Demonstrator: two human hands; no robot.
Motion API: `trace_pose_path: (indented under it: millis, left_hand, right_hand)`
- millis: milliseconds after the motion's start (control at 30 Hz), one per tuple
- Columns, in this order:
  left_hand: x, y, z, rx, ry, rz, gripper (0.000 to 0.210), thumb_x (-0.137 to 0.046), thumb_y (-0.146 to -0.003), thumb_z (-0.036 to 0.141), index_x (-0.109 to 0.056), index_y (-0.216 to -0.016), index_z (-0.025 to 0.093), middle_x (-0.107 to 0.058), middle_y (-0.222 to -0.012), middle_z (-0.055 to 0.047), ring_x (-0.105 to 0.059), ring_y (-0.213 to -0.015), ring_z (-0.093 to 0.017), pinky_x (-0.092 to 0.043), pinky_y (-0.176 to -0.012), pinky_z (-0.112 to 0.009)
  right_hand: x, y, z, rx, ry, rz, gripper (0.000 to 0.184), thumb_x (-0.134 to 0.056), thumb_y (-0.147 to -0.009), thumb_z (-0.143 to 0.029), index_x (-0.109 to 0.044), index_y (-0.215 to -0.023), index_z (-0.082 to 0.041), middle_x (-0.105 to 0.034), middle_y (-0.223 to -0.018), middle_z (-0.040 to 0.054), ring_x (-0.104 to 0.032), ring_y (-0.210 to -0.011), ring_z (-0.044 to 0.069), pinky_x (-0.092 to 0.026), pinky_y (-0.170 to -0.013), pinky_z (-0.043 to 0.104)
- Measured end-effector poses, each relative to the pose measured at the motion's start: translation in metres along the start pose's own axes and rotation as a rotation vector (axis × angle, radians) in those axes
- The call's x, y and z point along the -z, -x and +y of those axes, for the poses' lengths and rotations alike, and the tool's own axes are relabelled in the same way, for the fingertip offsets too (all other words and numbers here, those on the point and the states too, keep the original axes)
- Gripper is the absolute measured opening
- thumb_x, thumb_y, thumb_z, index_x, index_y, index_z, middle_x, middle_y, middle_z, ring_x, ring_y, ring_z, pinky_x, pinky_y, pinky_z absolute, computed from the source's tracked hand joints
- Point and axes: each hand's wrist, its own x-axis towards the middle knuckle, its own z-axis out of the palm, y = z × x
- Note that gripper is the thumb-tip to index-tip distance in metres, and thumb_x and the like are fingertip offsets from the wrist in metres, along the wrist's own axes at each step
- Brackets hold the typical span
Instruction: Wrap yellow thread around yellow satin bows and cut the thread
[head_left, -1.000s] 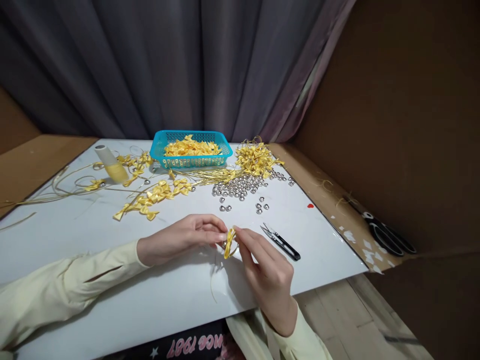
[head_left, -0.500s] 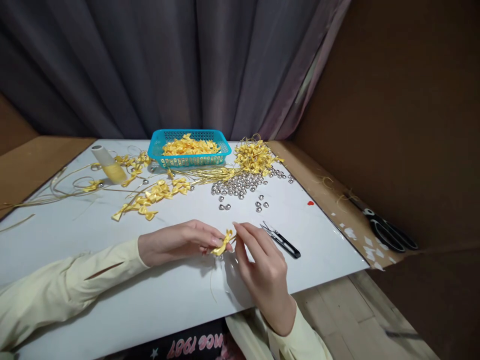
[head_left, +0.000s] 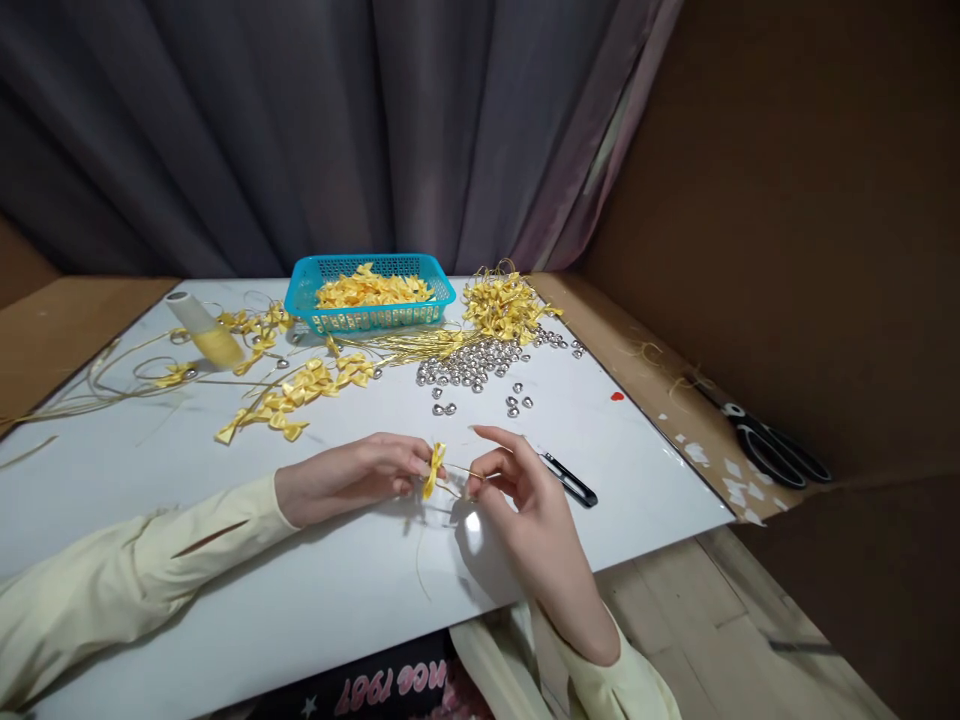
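Both hands met low over the white table [head_left: 225, 620]. The left hand [head_left: 349, 480] pinched a small yellow ribbon bow [head_left: 433, 468] between thumb and fingertips, holding it upright just above the surface. The right hand [head_left: 525, 510] pinched a thin gold cord [head_left: 459, 471] that ran from the bow, its forefinger stretched out and the other fingers curled in. Just beyond the right hand lay black thread snips [head_left: 570, 481]. Farther back were scattered silver heart beads [head_left: 469, 368], a trail of loose yellow bows [head_left: 292, 395], a turquoise basket [head_left: 369, 302] filled with more ribbon pieces, and a tipped thread spool [head_left: 204, 332]. Large black scissors [head_left: 772, 450] rested on the brown board at right.
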Motion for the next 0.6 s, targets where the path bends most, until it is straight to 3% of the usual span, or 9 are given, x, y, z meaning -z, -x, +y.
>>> trace_pose_path:
  millis: [167,300,400,500,600]
  left_hand:
    - [0.0,-0.001,0.001,-0.005,0.007,-0.012,0.014,-0.066,-0.067,0.028,-0.062,-0.069,0.015,-0.048,-0.073,-0.002,-0.036,-0.07,-0.015,-0.032,-0.067,-0.027]
    - [0.001,-0.002,0.0,0.003,0.022,-0.027,0.014,-0.065,-0.067,0.027,-0.061,-0.069,0.014,-0.049,-0.073,-0.002,-0.038,-0.07,-0.015,-0.033,-0.067,-0.028]
    - [0.001,-0.002,-0.001,0.006,0.037,-0.037,0.014,-0.067,-0.065,0.027,-0.061,-0.066,0.015,-0.05,-0.072,-0.002,-0.039,-0.07,-0.015,-0.035,-0.068,-0.027]
    - [0.0,-0.002,-0.001,0.009,0.056,-0.036,0.014,-0.07,-0.066,0.027,-0.064,-0.067,0.014,-0.052,-0.073,-0.003,-0.04,-0.071,-0.015,-0.036,-0.068,-0.026]
    - [0.0,-0.001,-0.001,0.002,0.076,-0.037,0.015,-0.071,-0.068,0.029,-0.07,-0.075,0.015,-0.06,-0.084,-0.006,-0.047,-0.08,-0.017,-0.039,-0.074,-0.028]
  right_hand:
    - [0.008,-0.005,-0.005,-0.208,-0.418,-0.079,0.039,-0.054,-0.071,-0.011,-0.055,-0.109,-0.018,-0.059,-0.07,-0.0016,-0.06,-0.069,0.014,-0.052,-0.069,0.03]
    - [0.014,-0.008,-0.007,-0.343,-0.603,-0.135,0.041,-0.054,-0.067,-0.008,-0.057,-0.107,-0.017,-0.058,-0.07,-0.001,-0.058,-0.062,0.013,-0.05,-0.06,0.026]
    - [0.016,-0.01,-0.003,-0.38,-0.648,-0.196,0.039,-0.054,-0.067,-0.007,-0.06,-0.104,-0.017,-0.06,-0.071,0.0005,-0.057,-0.058,0.013,-0.048,-0.052,0.024]
    - [0.017,-0.01,0.002,-0.365,-0.596,-0.234,0.035,-0.055,-0.07,-0.01,-0.061,-0.104,-0.017,-0.067,-0.085,0.0066,-0.063,-0.065,0.016,-0.053,-0.058,0.029]
    - [0.022,-0.011,0.005,-0.315,-0.495,-0.124,0.035,-0.058,-0.072,-0.013,-0.059,-0.107,-0.017,-0.068,-0.103,0.0108,-0.067,-0.082,0.019,-0.055,-0.07,0.033]
